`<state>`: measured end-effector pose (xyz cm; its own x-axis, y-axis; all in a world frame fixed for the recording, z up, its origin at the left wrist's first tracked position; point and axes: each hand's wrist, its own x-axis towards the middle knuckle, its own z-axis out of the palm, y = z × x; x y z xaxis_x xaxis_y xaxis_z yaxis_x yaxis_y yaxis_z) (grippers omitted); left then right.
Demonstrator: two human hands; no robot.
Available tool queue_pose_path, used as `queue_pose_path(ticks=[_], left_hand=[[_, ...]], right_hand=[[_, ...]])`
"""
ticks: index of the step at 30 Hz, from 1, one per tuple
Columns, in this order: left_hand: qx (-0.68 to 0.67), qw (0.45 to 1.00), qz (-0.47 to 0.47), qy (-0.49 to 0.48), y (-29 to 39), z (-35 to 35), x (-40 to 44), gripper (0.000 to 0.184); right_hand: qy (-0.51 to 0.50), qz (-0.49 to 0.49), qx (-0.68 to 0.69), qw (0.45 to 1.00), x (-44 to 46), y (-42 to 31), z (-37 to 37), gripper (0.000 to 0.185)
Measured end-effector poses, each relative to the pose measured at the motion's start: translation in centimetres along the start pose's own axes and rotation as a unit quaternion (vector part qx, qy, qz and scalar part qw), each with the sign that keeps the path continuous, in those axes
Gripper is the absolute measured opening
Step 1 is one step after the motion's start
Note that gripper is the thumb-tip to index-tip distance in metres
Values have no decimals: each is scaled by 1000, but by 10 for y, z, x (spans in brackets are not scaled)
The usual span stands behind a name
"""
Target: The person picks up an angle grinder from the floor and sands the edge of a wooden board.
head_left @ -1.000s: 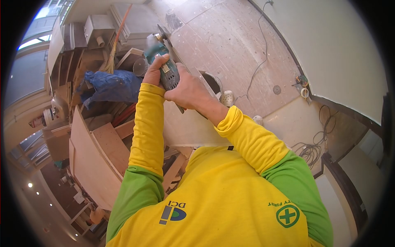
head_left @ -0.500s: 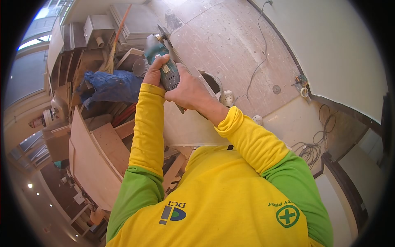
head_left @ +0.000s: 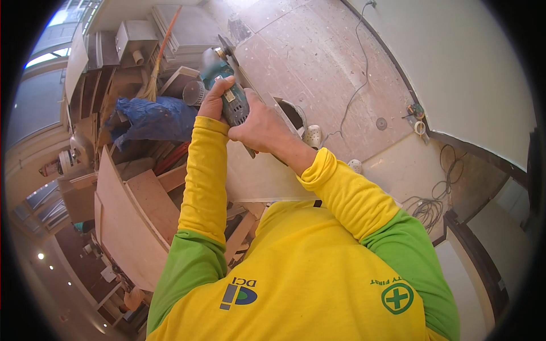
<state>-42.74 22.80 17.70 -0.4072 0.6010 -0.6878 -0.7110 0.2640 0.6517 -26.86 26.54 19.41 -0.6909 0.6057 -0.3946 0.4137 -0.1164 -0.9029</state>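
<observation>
A teal angle grinder (head_left: 230, 98) is gripped between both my hands, its disc end pointing away from me. My left hand (head_left: 214, 99) wraps the left side of the body, thumb lying on top. Around the rear right part of the body closes my right hand (head_left: 263, 126). The grinding disc (head_left: 226, 44) stands on edge at the far end, near the edge of a pale board (head_left: 256, 179) under my hands. A whitish blur, perhaps dust, covers part of the grinder's head. Whether the disc touches the board I cannot tell.
A blue tarp (head_left: 156, 119), a broom (head_left: 152, 85) and wooden panels (head_left: 131, 216) crowd the left. My shoe (head_left: 313, 136) is beside the board near a round dark opening (head_left: 293, 115). A cord (head_left: 358, 85) crosses the floor; coiled cable (head_left: 426, 210) and another power tool (head_left: 417, 111) lie right.
Almost nothing differs. Both hands keep the same grip on the angle grinder, and the whitish blur at its head has shifted slightly.
</observation>
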Motion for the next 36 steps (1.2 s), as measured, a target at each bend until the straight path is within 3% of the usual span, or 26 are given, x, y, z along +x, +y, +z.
queue_pose_path(ticks=[23,26,28,36], left_hand=[[-4,1000,-9,-15,-4,1,-6,28],[-7,1000,-6,-6,-4,3,-7,28],[-5,1000,-11,-5,-5,1,-5,28],[-4,1000,-1,-16,-7,2,-8,30]], right_hand=[[5,-10,-2,1000,-5,3,0,83],[10,-13,-3,1000,-7,-1,-4,84],[-45,10,1,999,-10,-6,-10,95],[-25,8,-3,1000,-11,-1,-5,92]])
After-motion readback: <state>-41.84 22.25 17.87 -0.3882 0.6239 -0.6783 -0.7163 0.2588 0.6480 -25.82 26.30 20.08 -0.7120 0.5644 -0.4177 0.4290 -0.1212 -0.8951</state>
